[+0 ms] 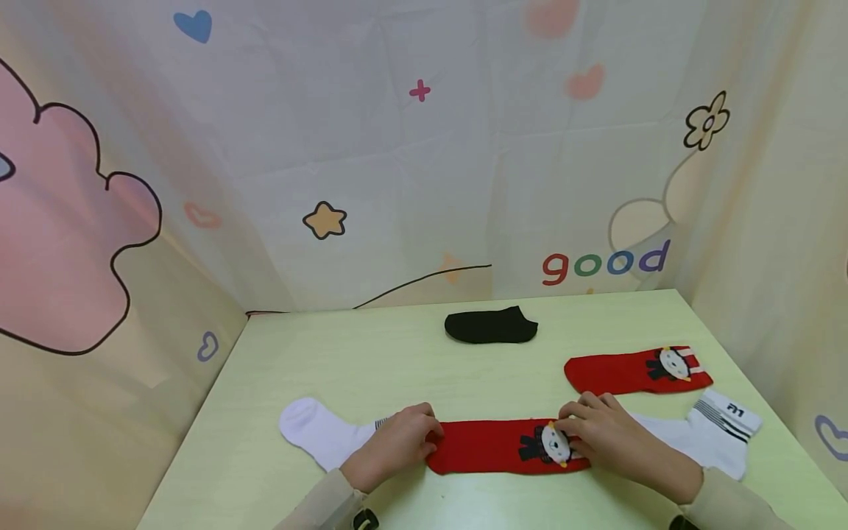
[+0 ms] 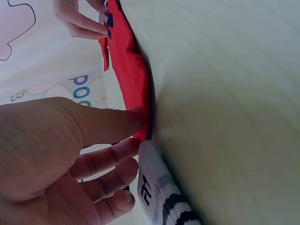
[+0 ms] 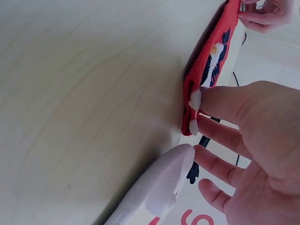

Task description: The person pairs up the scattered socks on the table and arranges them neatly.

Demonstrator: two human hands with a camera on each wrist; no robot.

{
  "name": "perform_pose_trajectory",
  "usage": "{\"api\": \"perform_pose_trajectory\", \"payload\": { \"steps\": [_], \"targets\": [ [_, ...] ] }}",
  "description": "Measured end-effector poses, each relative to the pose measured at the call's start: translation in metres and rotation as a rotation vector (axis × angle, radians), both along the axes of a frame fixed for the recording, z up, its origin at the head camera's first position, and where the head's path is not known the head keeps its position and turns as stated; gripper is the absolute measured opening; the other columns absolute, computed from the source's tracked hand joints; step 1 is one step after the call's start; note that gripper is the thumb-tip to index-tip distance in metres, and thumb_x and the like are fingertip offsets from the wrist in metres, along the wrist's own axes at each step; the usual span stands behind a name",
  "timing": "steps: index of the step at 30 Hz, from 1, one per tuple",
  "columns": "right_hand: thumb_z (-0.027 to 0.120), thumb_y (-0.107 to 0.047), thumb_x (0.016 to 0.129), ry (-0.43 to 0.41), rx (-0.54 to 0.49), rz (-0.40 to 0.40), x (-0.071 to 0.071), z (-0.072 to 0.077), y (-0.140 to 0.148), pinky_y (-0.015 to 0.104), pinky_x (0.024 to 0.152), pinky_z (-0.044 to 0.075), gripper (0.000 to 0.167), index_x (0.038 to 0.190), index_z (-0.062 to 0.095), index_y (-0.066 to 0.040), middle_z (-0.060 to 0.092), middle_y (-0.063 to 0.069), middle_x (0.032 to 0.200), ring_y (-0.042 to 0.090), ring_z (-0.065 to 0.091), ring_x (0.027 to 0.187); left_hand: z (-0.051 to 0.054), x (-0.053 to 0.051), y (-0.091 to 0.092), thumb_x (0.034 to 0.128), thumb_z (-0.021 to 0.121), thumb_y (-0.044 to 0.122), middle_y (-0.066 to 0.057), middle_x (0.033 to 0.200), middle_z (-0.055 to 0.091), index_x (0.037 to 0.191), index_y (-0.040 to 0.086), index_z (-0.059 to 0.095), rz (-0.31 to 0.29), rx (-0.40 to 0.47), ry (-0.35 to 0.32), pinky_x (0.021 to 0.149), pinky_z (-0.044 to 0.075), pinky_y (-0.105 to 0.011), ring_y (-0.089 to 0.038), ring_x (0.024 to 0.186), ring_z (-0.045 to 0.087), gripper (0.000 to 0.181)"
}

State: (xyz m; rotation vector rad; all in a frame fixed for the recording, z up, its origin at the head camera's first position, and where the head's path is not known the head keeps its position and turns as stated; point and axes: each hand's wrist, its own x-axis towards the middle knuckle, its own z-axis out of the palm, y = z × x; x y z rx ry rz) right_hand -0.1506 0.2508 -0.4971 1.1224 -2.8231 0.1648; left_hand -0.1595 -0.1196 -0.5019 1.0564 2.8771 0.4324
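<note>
A red sock [image 1: 483, 447] with a cartoon figure near its cuff lies flat across the front of the table. My left hand [image 1: 400, 444] pinches its plain left end, thumb on one side and forefinger on the other, as the left wrist view shows. At the cuff end, my right hand [image 1: 612, 438] pinches the fabric between thumb [image 3: 225, 101] and forefinger. A white sock [image 1: 321, 430] lies partly hidden behind the left hand, its striped cuff [image 2: 157, 183] close to those fingers. Another white sock [image 1: 718, 434] with dark stripes is partly covered by the right hand.
A second red sock [image 1: 636, 372] with a similar figure lies behind the right hand. Farther back, a black ankle sock [image 1: 492, 325] rests near the table's rear edge. A printed curtain [image 1: 371, 147] hangs around the pale table [image 1: 278, 500].
</note>
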Motion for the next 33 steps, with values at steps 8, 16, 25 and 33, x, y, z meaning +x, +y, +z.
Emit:
{"api": "perform_pose_trajectory", "payload": {
  "steps": [8,16,25,33],
  "targets": [
    [0.089,-0.021,0.080,0.005,-0.024,0.034,-0.003,0.006,0.005,0.040,0.078,0.047,0.037,0.115,0.078,-0.023,0.069,-0.002,0.110,0.020,0.056,0.101,0.008,-0.003,0.005,0.0920,0.077,0.013,0.005,0.088,0.065,0.094,0.013,0.079,-0.024,0.015,0.017,0.070,0.049,-0.018,-0.006,0.079,0.056,0.003],
    [0.089,-0.021,0.080,-0.008,-0.043,0.032,-0.010,0.024,0.013,0.040,0.081,0.055,0.046,0.124,0.075,-0.019,0.068,0.001,0.116,0.022,0.061,0.103,0.022,-0.009,0.021,0.0949,0.074,0.017,0.002,0.094,0.069,0.100,0.011,0.079,-0.022,0.068,0.047,0.073,0.054,-0.021,-0.009,0.084,0.064,0.009],
    [0.089,-0.018,0.080,0.043,-0.055,0.037,-0.021,0.035,0.030,0.037,0.081,0.059,0.058,0.135,0.068,-0.016,0.067,0.003,0.121,0.022,0.062,0.104,0.031,-0.018,0.039,0.0970,0.072,0.020,-0.002,0.100,0.071,0.119,0.013,0.073,0.013,0.111,0.100,0.070,0.053,-0.021,-0.011,0.086,0.064,0.023],
    [0.090,-0.012,0.078,0.136,-0.106,0.045,-0.034,0.042,0.048,0.037,0.076,0.060,0.062,0.135,0.067,-0.015,0.066,0.006,0.121,0.025,0.063,0.101,0.033,-0.032,0.061,0.0990,0.069,0.026,-0.001,0.104,0.069,0.131,0.018,0.066,0.037,0.155,0.155,0.067,0.050,-0.018,-0.009,0.085,0.061,0.033]
  ]
}}
